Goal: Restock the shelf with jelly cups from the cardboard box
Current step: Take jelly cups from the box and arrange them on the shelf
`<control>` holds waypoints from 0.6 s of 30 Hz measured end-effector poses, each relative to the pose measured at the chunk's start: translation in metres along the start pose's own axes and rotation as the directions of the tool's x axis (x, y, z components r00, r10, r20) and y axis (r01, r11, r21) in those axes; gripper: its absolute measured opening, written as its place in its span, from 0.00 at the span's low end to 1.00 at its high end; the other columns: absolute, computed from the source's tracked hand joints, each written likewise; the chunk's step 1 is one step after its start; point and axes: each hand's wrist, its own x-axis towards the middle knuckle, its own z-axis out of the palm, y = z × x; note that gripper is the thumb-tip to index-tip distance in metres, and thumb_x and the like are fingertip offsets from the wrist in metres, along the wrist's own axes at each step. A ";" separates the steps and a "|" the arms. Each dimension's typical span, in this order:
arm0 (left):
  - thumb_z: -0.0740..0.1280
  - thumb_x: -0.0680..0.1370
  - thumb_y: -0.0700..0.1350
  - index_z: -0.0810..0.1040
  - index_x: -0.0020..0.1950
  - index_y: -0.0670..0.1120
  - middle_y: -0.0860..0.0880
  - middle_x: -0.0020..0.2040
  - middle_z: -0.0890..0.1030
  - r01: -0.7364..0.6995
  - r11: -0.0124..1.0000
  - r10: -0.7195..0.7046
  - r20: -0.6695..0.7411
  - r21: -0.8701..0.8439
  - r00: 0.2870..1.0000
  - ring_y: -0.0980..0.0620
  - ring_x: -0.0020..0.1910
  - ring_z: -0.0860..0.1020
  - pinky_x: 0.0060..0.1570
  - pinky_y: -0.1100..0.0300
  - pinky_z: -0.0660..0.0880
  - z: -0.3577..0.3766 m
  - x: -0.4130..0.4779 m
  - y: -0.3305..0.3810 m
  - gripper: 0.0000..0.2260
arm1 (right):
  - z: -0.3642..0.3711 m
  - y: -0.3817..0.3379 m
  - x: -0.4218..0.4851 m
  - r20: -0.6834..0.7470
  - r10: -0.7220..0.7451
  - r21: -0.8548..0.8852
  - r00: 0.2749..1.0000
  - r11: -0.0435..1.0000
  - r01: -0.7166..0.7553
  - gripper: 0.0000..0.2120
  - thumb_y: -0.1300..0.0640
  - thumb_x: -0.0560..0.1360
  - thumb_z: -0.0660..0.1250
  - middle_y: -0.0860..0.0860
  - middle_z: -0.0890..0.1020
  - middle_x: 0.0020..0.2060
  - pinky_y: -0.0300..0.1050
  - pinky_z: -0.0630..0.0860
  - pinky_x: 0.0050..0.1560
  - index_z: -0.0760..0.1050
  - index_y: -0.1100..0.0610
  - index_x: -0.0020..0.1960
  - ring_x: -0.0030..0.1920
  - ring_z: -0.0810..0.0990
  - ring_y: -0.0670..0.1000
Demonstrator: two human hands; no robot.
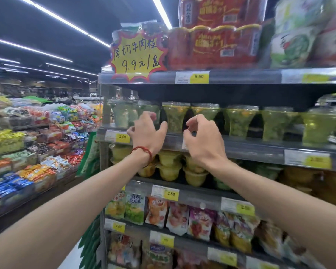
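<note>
**Both hands raised at the jelly-cup shelf, neither holding anything**

The jelly cups (176, 118) stand in a single row along the shelf (260, 147) at hand height: clear, flared cups of green jelly with clear lids, running from the left end of the shelf off to the right edge of view. Those at the far right are blurred.

The left hand (146, 132), with a red string bracelet (144, 150) at the wrist, is up in front of the leftmost cups. Its fingers are bent forward toward them and its thumb is spread wide to the right. It grips nothing; whether its fingertips touch a cup cannot be told. The right hand (202, 139) is just beside it, over the shelf's front rail and below the next cups in the row. Its fingers are curled in toward the thumb, with nothing visible between them.

A yellow price tag (122, 136) reading 2.50 sits on the rail left of the left hand. On the shelf below lie stacked yellow cups (169, 171), partly hidden by the wrists. Lower still hang fruit-printed pouches (156, 211). On the top shelf are red multipacks (211, 45) and a yellow starburst sign (138, 55) with handwritten characters and 9.9. Across the aisle on the left are tiered bins of wrapped sweets (27, 133).
</note>
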 end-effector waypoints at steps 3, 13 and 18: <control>0.64 0.75 0.60 0.71 0.61 0.51 0.53 0.56 0.77 0.026 0.999 -0.029 0.059 0.045 0.998 0.51 0.58 0.75 0.67 0.46 0.59 0.008 -0.003 0.017 0.19 | -0.013 0.011 0.001 -0.080 0.148 -0.048 0.986 0.987 -0.152 0.12 0.51 0.79 0.67 0.47 0.79 0.57 0.51 0.70 0.62 0.73 0.51 0.61 0.63 0.73 0.52; 0.64 0.73 0.67 0.67 0.65 0.45 0.48 0.58 0.78 0.171 0.959 -0.213 0.177 0.225 0.961 0.45 0.63 0.75 0.71 0.39 0.51 0.039 0.012 0.033 0.31 | -0.008 0.019 0.030 -0.072 0.442 -0.210 0.894 0.870 -0.446 0.15 0.43 0.79 0.65 0.52 0.79 0.59 0.59 0.58 0.67 0.69 0.54 0.55 0.68 0.69 0.58; 0.64 0.76 0.64 0.69 0.59 0.43 0.44 0.52 0.81 0.037 0.982 -0.064 0.140 0.187 0.988 0.42 0.57 0.78 0.68 0.45 0.61 0.040 0.015 0.023 0.26 | 0.004 0.024 0.039 -0.119 0.445 -0.236 0.888 0.856 -0.461 0.22 0.38 0.78 0.66 0.52 0.80 0.57 0.59 0.59 0.65 0.73 0.56 0.58 0.65 0.72 0.59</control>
